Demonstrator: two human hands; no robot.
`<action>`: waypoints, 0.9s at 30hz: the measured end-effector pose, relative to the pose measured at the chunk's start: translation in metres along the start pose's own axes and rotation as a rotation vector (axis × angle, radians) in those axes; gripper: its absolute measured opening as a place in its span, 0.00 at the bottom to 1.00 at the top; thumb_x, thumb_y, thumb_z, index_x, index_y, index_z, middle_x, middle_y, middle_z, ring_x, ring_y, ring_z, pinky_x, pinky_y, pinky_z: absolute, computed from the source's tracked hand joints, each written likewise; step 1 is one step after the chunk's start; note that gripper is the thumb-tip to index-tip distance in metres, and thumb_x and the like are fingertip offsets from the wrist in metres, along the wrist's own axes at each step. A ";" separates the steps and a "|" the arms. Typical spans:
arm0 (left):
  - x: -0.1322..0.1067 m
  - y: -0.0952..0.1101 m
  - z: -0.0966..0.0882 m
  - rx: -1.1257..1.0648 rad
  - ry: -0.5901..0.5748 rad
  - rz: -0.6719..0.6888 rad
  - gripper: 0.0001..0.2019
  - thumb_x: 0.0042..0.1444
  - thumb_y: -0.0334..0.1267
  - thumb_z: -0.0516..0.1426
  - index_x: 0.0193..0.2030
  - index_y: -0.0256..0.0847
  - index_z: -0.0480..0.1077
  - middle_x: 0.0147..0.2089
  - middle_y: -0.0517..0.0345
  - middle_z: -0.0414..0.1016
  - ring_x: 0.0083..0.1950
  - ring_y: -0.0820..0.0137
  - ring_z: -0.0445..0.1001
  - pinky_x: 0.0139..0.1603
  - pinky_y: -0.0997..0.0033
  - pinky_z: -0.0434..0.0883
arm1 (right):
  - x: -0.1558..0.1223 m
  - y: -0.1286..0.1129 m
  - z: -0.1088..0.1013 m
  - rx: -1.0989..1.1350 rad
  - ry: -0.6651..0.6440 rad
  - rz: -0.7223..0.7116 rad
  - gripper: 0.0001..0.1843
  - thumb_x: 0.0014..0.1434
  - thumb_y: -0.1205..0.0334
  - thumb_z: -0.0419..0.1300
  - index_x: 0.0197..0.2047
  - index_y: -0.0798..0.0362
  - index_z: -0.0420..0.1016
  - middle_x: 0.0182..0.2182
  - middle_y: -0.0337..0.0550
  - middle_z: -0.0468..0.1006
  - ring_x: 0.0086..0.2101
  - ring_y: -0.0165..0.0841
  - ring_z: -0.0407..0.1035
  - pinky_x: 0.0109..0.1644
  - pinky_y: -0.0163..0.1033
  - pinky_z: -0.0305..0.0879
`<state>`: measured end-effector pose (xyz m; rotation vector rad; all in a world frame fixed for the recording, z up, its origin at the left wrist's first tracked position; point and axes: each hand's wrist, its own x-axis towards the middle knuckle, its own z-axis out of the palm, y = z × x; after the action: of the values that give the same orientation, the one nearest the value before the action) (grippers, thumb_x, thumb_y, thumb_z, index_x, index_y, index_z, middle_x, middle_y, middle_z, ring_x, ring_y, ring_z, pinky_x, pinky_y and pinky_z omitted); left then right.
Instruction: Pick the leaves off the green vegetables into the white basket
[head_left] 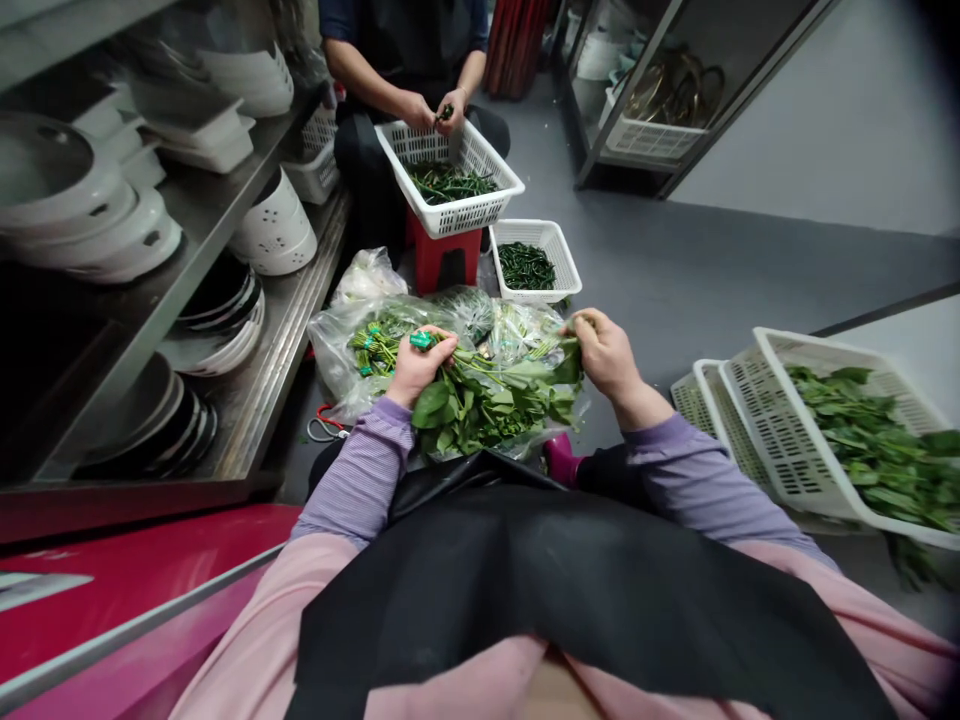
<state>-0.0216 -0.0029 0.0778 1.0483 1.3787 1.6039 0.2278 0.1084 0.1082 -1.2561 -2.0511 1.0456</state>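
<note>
My left hand (pixel 420 365) is closed round the stem end of a bunch of leafy greens (pixel 495 400), where a green band ties the stems. My right hand (pixel 604 350) pinches the leaves at the bunch's other side. The bunch hangs over a clear plastic bag (pixel 352 340) of more tied green bundles on the floor. A black apron covers my lap below.
A person sits opposite with hands over a white basket (pixel 480 205) of green stalks on a red stool (pixel 442 255). A smaller white basket (pixel 559 260) is beside it. White baskets (pixel 780 420) of leaves lie at right. Steel shelves (pixel 247 390) with dishes stand at left.
</note>
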 end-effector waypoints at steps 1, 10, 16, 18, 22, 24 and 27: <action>0.001 -0.001 0.000 0.000 -0.005 -0.005 0.15 0.42 0.47 0.64 0.28 0.37 0.70 0.20 0.61 0.68 0.21 0.75 0.67 0.24 0.74 0.66 | -0.005 -0.010 -0.001 -0.042 -0.083 -0.071 0.18 0.56 0.49 0.50 0.39 0.52 0.72 0.27 0.42 0.74 0.31 0.34 0.66 0.40 0.38 0.59; -0.005 0.001 0.006 0.054 -0.005 0.021 0.14 0.44 0.46 0.63 0.28 0.37 0.70 0.21 0.62 0.68 0.21 0.76 0.66 0.25 0.75 0.65 | -0.025 -0.057 0.042 -0.116 -0.509 -0.091 0.18 0.49 0.52 0.60 0.39 0.55 0.78 0.28 0.41 0.76 0.29 0.31 0.66 0.37 0.37 0.60; -0.006 0.003 0.004 0.089 -0.019 0.074 0.13 0.45 0.46 0.62 0.29 0.37 0.71 0.24 0.60 0.70 0.24 0.76 0.67 0.27 0.75 0.66 | -0.011 -0.039 0.045 0.266 -0.788 0.222 0.23 0.48 0.46 0.60 0.38 0.58 0.77 0.23 0.38 0.74 0.21 0.25 0.62 0.27 0.33 0.58; -0.006 0.003 0.003 0.087 -0.064 0.068 0.13 0.45 0.46 0.62 0.30 0.37 0.71 0.24 0.60 0.70 0.24 0.75 0.68 0.27 0.75 0.65 | -0.009 -0.031 0.048 0.436 -0.814 0.344 0.23 0.47 0.47 0.61 0.37 0.58 0.77 0.24 0.40 0.75 0.21 0.25 0.63 0.27 0.33 0.58; -0.008 0.003 0.003 0.121 -0.086 0.095 0.12 0.46 0.45 0.62 0.31 0.37 0.71 0.26 0.59 0.71 0.25 0.75 0.68 0.28 0.75 0.66 | -0.014 -0.026 0.061 0.610 -0.923 0.464 0.23 0.45 0.50 0.64 0.39 0.59 0.74 0.28 0.44 0.77 0.24 0.28 0.68 0.31 0.34 0.62; -0.009 0.003 0.003 0.165 -0.085 0.121 0.11 0.46 0.43 0.62 0.31 0.37 0.71 0.27 0.59 0.71 0.26 0.75 0.68 0.29 0.74 0.66 | -0.018 -0.027 0.067 0.623 -0.926 0.442 0.22 0.45 0.50 0.63 0.38 0.58 0.73 0.28 0.43 0.76 0.25 0.29 0.68 0.33 0.35 0.63; -0.008 0.002 0.004 0.216 -0.051 0.130 0.09 0.47 0.42 0.61 0.30 0.37 0.71 0.27 0.58 0.72 0.27 0.75 0.68 0.31 0.74 0.66 | -0.024 -0.032 0.073 0.402 -0.688 0.281 0.20 0.46 0.49 0.63 0.37 0.56 0.71 0.25 0.39 0.73 0.25 0.29 0.66 0.33 0.36 0.61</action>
<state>-0.0146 -0.0092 0.0790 1.3213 1.5005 1.5324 0.1677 0.0530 0.0914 -1.0755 -1.9765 2.1362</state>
